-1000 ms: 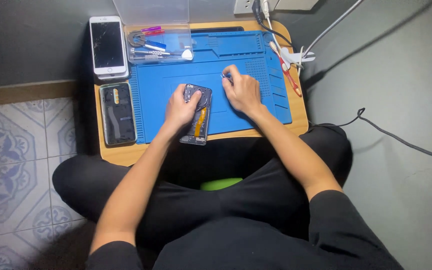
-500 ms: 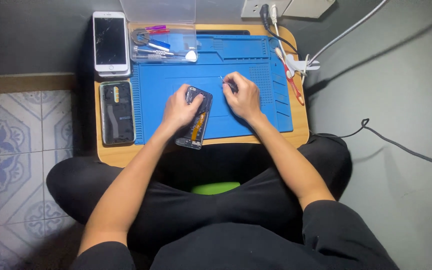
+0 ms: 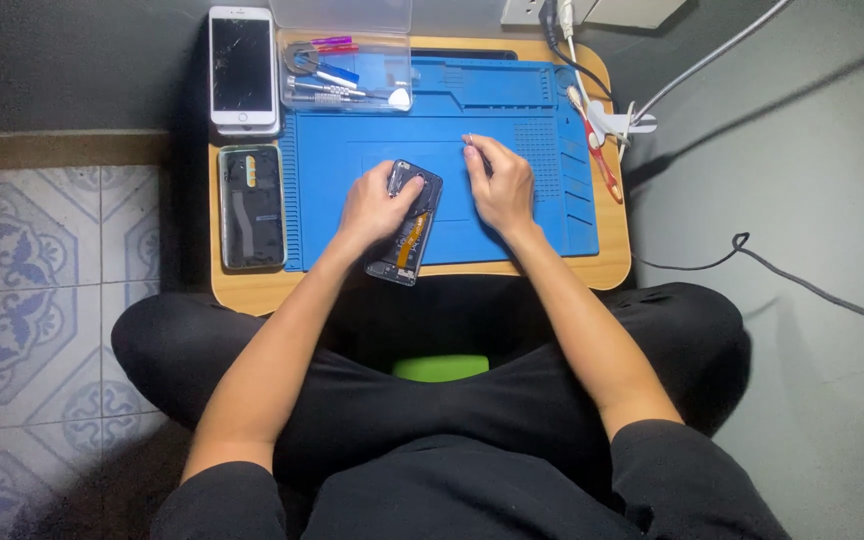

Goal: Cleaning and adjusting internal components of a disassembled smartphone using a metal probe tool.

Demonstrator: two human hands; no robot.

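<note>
My left hand grips the top of an opened dark phone with an orange flex strip showing inside; the phone lies tilted over the front edge of the blue work mat. Just to its right, my right hand rests on the mat with its fingertips pinched together around a tiny pale part, too small to identify. The two hands are a few centimetres apart.
The mat lies on a small wooden table over my crossed legs. A white phone and a dark back cover lie at the left. A clear tool box sits at the back, red-handled tools at the right, a cable on the floor.
The view has drifted a little. My right hand's fingertips have shifted slightly farther up the mat; my left hand keeps its hold on the phone.
</note>
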